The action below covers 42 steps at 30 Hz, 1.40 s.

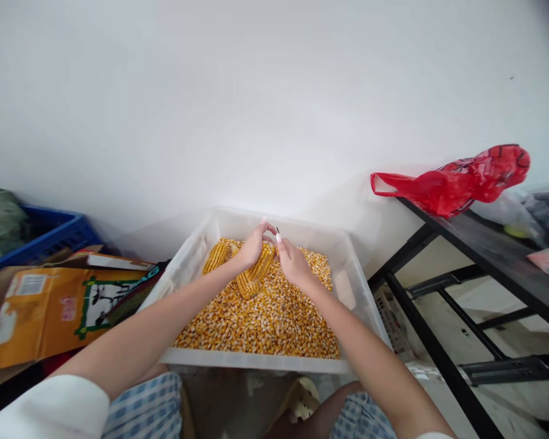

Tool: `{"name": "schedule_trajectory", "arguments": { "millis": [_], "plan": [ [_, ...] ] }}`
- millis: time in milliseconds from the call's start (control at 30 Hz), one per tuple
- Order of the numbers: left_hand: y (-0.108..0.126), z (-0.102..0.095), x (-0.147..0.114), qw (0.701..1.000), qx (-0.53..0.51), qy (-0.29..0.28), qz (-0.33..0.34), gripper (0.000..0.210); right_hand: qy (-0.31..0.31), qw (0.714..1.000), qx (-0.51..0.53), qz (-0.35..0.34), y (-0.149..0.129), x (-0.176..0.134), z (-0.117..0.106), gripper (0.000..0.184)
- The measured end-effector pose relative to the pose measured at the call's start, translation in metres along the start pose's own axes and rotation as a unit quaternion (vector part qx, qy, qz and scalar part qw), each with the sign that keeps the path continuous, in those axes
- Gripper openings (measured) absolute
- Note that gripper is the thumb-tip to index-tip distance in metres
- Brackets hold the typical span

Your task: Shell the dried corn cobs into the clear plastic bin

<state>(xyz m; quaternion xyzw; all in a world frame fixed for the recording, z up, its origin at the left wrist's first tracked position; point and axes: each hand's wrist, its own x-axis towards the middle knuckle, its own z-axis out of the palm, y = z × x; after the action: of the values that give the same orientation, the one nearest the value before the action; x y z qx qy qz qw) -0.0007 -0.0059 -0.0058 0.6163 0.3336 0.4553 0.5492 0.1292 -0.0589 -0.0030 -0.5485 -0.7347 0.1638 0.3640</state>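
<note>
Left hand [251,247] — clasping cob [262,262] | right hand [294,263] — pinching tool [278,235] | side room within tub rim [256,361]

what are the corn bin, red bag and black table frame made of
Corn bin: likely plastic, cloudy and translucent, with a moulded-looking rim. Red bag: probably thin plastic film, shiny and crinkled. Black table frame: perhaps painted metal, judging by its slim, straight bars.

I'm looking remotely into what seems a storage corner: white wall [274,110], blue crate [75,230], orange carton [50,326], red bag [462,180] on a black table [498,241].
</note>
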Motion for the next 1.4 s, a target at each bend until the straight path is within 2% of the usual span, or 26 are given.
{"name": "schedule_trajectory", "arguments": {
  "millis": [67, 167, 233, 333, 467, 600, 700, 933, 1100, 1200, 1300, 1400],
  "plan": [
    [-0.011, -0.009, 0.007, 1.0, 0.023, 0.012, -0.006, 0.057, 0.002, 1.0, -0.026, 0.003, 0.0, 0.0, 0.0, 0.042],
    [-0.031, -0.022, 0.018, 0.99, 0.124, 0.061, -0.002, 0.055, -0.045, 0.997, -0.056, 0.004, 0.005, 0.0, 0.005, 0.037],
    [-0.043, -0.029, 0.022, 0.981, 0.184, 0.059, -0.013, 0.054, -0.078, 0.995, -0.066, 0.012, 0.011, 0.0, 0.011, 0.033],
    [-0.051, -0.034, 0.024, 0.978, 0.203, 0.038, -0.013, 0.053, -0.114, 0.992, -0.054, 0.011, 0.019, 0.0, 0.02, 0.03],
    [-0.05, -0.034, 0.024, 0.981, 0.193, 0.021, -0.014, 0.051, -0.138, 0.989, -0.051, -0.02, 0.021, 0.0, 0.024, 0.029],
    [-0.048, -0.035, 0.024, 0.978, 0.207, 0.032, -0.012, 0.049, -0.106, 0.991, -0.081, -0.019, 0.018, 0.002, 0.02, 0.032],
    [-0.048, -0.035, 0.025, 0.977, 0.211, 0.018, -0.008, 0.049, -0.105, 0.99, -0.092, -0.02, 0.016, 0.004, 0.016, 0.031],
    [-0.041, -0.037, 0.022, 0.978, 0.206, -0.032, 0.012, 0.049, -0.194, 0.971, -0.139, -0.028, 0.018, -0.001, 0.018, 0.028],
    [-0.037, -0.039, 0.021, 0.975, 0.217, -0.054, 0.014, 0.049, -0.121, 0.985, -0.125, -0.021, 0.016, 0.003, 0.014, 0.031],
    [-0.036, -0.037, 0.023, 0.969, 0.238, -0.062, 0.013, 0.051, -0.11, 0.988, -0.103, -0.024, 0.015, 0.005, 0.011, 0.031],
    [-0.033, -0.032, 0.022, 0.958, 0.275, -0.086, 0.009, 0.054, -0.149, 0.986, -0.074, -0.019, 0.014, 0.006, 0.006, 0.032],
    [-0.026, -0.025, 0.019, 0.949, 0.295, -0.113, 0.0, 0.057, -0.215, 0.975, -0.062, -0.005, 0.014, 0.008, -0.003, 0.033]
  ]
}}
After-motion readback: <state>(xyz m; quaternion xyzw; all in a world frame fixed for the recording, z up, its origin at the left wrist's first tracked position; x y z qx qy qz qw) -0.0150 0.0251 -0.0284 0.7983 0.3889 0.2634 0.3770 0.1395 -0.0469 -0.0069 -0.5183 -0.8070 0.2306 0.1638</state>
